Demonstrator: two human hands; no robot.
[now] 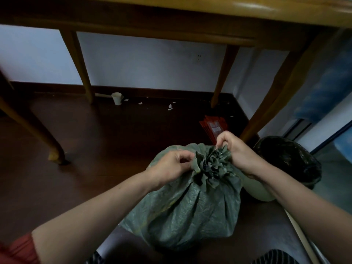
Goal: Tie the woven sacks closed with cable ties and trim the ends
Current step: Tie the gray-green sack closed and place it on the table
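A full green woven sack [192, 208] stands on the dark floor between my knees, its mouth bunched into a ruffled neck [209, 164]. My left hand [171, 166] pinches the left side of the gathered fabric with curled fingers. My right hand [234, 147] grips the right side of the bunch near its top, fingers curled into the folds. No cable tie or cutter is plainly visible; the neck's base is hidden by the ruffles.
A bin with a black liner [289, 161] stands right of the sack. A wooden table [171, 20] spans overhead, its legs [266, 103] close by. Red packets [213, 128] lie behind the sack, a paper cup [116, 98] by the wall.
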